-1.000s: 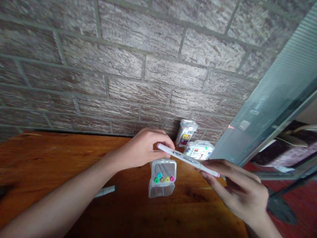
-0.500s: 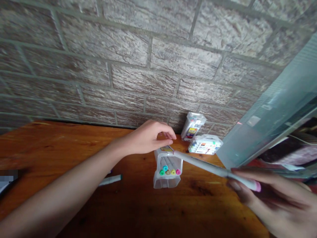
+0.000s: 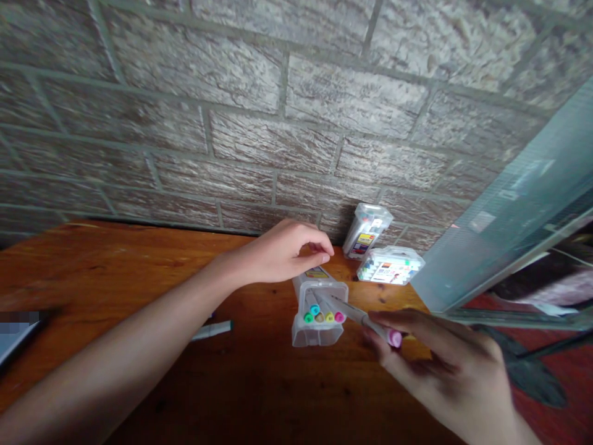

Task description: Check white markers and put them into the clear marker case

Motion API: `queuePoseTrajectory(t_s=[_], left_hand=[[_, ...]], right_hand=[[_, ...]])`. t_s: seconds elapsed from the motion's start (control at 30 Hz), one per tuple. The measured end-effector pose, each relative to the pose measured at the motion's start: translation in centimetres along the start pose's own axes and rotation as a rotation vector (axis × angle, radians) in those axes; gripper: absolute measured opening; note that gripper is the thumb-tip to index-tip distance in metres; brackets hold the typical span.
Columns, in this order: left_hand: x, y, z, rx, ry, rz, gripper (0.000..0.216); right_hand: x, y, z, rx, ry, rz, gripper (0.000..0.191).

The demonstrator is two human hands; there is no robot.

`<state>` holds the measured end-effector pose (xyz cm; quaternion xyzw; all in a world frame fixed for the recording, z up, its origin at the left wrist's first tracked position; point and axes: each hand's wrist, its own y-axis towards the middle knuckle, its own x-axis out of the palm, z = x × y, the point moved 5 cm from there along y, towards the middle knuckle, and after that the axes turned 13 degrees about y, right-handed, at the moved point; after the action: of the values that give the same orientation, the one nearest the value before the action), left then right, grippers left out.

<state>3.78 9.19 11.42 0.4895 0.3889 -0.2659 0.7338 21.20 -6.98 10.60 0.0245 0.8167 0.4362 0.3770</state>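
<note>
My right hand (image 3: 440, 364) pinches a white marker with a pink end cap (image 3: 365, 320); its far tip sits in the mouth of a clear plastic marker case (image 3: 319, 309) lying on the wooden table (image 3: 115, 278). Several markers with coloured caps show inside the case. My left hand (image 3: 282, 250) hovers just behind and above the case with fingers curled, touching or nearly touching its back end; I cannot make out anything in it.
Two more clear marker boxes stand against the brick wall, one upright (image 3: 368, 230) and one lying flat (image 3: 391, 266). A loose teal-capped marker (image 3: 212, 330) lies on the table under my left forearm. A glass panel (image 3: 509, 210) rises at the right.
My left hand let go of the marker. My right hand swung it round and brought its tip into the case opening.
</note>
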Motion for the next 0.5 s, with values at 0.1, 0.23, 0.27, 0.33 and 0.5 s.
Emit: queuePoseTrajectory(t_s=[0.1,0.23,0.27,0.33,0.5], left_hand=[[0.1,0.0,0.0,0.004,0.001,-0.013,0.014],[0.2,0.1,0.0,-0.008,-0.011,-0.027,0.014],[0.2,0.1,-0.1,-0.011,-0.009,-0.030,0.014],[0.2,0.1,-0.1,-0.011,0.002,-0.034,0.014],[0.2,0.0,-0.2,-0.010,0.005,-0.035,0.014]], right_hand=[[1.5,0.5,-0.2,-0.036,0.009,-0.058,0.007],[3.2,0.7,-0.1,-0.029,-0.013,-0.161,0.018],[3.6,0.8,0.0,-0.023,-0.021,-0.188,0.020],[4.2,0.8,0.3,-0.024,-0.036,-0.233,0.022],[5.3,0.6,1.1,-0.007,-0.088,-0.337,0.025]])
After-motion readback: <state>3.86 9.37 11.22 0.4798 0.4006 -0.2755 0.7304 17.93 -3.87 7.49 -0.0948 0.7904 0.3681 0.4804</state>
